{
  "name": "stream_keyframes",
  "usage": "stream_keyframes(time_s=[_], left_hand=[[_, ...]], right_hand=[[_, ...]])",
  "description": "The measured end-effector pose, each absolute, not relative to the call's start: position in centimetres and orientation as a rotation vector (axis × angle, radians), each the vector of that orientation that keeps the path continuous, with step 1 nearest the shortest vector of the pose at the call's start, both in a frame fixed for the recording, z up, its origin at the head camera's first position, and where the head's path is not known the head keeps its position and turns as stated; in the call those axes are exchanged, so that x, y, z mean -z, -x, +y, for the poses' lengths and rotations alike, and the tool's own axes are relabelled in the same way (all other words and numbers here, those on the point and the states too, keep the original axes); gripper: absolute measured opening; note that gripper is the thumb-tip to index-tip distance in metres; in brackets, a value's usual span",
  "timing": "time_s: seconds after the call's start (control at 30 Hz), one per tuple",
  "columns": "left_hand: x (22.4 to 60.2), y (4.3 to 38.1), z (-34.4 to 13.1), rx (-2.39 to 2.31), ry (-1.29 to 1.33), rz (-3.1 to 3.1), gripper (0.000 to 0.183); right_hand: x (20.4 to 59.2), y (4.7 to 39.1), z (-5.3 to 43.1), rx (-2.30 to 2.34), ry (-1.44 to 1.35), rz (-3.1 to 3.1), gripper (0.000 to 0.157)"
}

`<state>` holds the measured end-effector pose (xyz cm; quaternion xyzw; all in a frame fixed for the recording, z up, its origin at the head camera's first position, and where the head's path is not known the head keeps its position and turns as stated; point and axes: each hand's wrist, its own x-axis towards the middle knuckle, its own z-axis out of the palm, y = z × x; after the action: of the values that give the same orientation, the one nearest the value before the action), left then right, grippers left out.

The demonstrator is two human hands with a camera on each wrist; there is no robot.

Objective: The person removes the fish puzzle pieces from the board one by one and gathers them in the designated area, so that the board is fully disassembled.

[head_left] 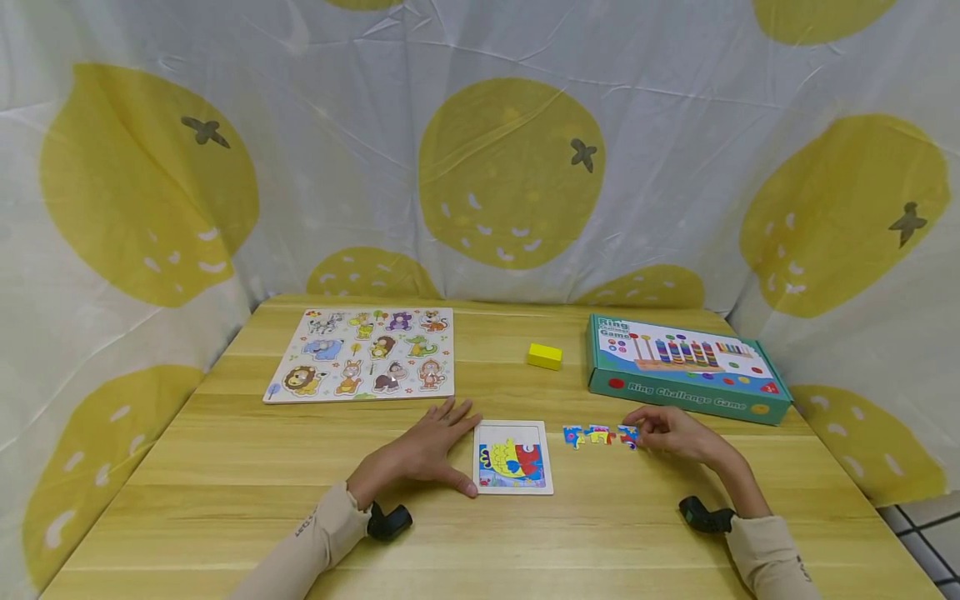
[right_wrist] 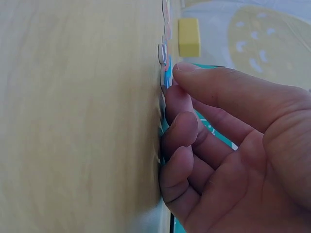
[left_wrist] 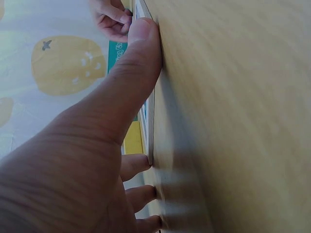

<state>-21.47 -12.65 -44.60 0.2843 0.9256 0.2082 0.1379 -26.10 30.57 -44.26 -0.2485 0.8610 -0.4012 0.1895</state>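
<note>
Touching puzzle tray [head_left: 512,433] and piece [head_left: 627,435], hands [head_left: 422,448] [head_left: 675,435], "Ring Challenge Game" box [head_left: 690,375]

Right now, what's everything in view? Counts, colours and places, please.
Fish puzzle: one, multicoloured in pale frame, centre
Puzzle pieces: three, multicoloured, right of fish puzzle
Animal board: one, white with multicoloured animals, back left
Block: one, yellow, back centre
Game box: one, mainly green, back right
Table: one, light wood, beneath these
Cloth backdrop: count unclear, whitish with yellow fruit, around table
Floor tiles: several, pale, lower right
Wrist cameras: two, black, one per wrist
Sleeves: two, beige, on forearms
Left hand: one, bare, touching fish puzzle's left edge
Right hand: one, bare, at rightmost piece
</note>
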Motion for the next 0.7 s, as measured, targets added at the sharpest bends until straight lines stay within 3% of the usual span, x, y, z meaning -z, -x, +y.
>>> stream_keyframes(time_s=[0.7], left_hand=[[44.59, 21.42, -12.64, -0.611, -0.813, 2.672, 0.108]], right_hand=[[44.15, 26.14, 29.73, 1.101, 0.720, 2.508, 0.022]])
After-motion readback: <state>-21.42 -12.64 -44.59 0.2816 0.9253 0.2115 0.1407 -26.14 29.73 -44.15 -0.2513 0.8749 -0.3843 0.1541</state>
